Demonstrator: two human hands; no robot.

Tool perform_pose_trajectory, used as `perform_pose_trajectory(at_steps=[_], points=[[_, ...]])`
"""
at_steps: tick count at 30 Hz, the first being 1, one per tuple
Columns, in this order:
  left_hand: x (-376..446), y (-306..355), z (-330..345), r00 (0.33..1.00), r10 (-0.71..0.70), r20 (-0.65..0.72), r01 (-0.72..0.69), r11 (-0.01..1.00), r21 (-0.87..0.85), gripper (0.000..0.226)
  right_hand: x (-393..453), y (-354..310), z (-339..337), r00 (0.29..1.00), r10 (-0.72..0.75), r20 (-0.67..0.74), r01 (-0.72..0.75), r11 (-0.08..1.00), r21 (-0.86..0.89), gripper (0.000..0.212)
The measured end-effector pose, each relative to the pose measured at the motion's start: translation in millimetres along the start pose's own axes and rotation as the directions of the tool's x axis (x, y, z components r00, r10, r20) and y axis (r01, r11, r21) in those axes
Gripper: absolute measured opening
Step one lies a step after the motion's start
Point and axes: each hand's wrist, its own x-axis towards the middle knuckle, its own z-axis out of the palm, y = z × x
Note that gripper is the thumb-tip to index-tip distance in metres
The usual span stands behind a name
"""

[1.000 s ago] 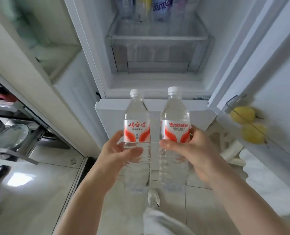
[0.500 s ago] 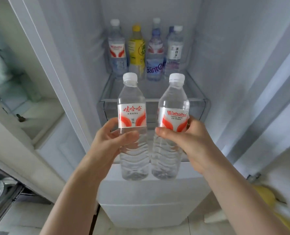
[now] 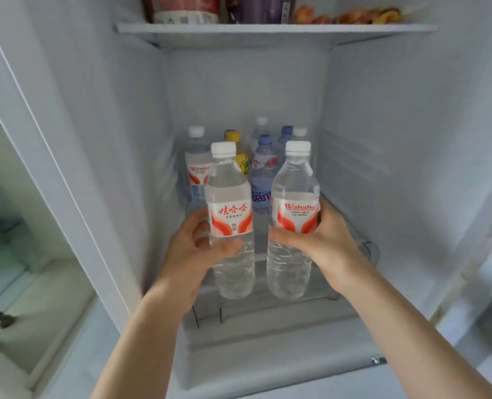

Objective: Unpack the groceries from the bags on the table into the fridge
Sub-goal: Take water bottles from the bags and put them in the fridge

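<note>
Water bottles (image 3: 229, 223) upright – both hands (image 3: 194, 251) wrapped round one each, arms outstretched.

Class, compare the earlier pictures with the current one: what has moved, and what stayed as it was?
Both water bottles, the left bottle and the right bottle, were carried up from the lower drawer to the shelf of drinks. The left hand and right hand still grip them, upright, side by side.

Both hands (image 3: 198, 251) (image 3: 322, 243) raised — fingers curled
</note>
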Motion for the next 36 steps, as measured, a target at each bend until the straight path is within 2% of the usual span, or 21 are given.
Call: perform_pose_trajectory(at_steps=[6,9,11,16,27,32,36], points=[[32.2,-1.7,13.3,0.981,0.139,-0.133,-0.138,0.99,0.017,0.075,32.4,-9.0,9.1,0.995,-0.091,-0.036,0.092,0.996,0.004,0.072],[45.4,-4.7,21.7,0.97,0.16,-0.185,-0.16,0.987,0.013,0.078,50.7,-9.9,12.2,0.991,-0.113,-0.075,0.115,0.993,0.022,0.072],[54.2,-7.6,24.5,0.968,0.155,-0.196,-0.159,0.987,-0.004,0.072,61.2,-8.6,12.6,0.989,-0.124,-0.085,0.127,0.992,0.028,0.069],[75.6,-16.0,22.2,0.974,0.127,-0.185,-0.137,0.99,-0.043,0.065,83.6,2.3,12.3,0.99,-0.127,-0.062,0.126,0.992,-0.014,0.067],[90.7,-36.4,9.4,0.991,0.052,-0.124,-0.051,0.999,0.013,0.065,110.0,38.7,23.2,0.995,-0.093,0.029,0.094,0.994,-0.048,0.083],[88.9,-40.4,8.0,0.993,0.034,-0.111,-0.031,0.999,0.027,0.074,110.6,47.2,23.5,0.994,-0.095,0.052,0.097,0.994,-0.043,0.085],[89.7,-44.0,7.4,0.992,0.03,-0.12,-0.027,0.999,0.028,0.073,109.5,51.5,23.4,0.995,-0.086,0.057,0.089,0.995,-0.039,0.085]])
